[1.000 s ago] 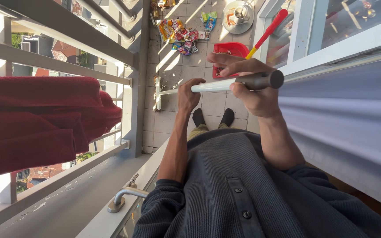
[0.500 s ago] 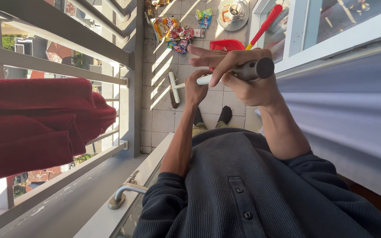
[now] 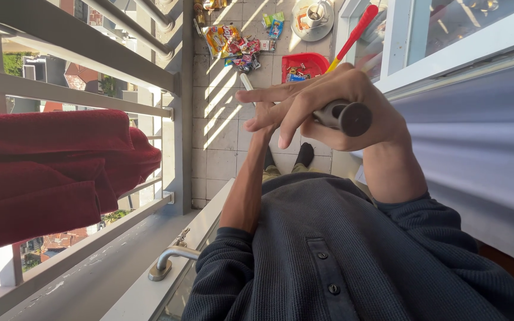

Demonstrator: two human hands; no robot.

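Right hand (image 3: pixel 334 110) wraps the grey broom handle (image 3: pixel 347 117), two fingers stretched loose. Left hand (image 3: pixel 264 128), mostly hidden behind it, probably grips the shaft; can't tell. Red dustpan (image 3: pixel 304 65) lies beyond the handle.

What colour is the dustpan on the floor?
Red dustpan, with a red and yellow handle; head view shows it.

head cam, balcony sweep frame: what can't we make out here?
- Left hand: mostly hidden behind the right hand; grip unclear.
- Broom handle: only the grey end and a pale sliver show; the head is not visible.
- Wrappers on the tiles: too small to identify.
- Red dustpan: contents unclear.
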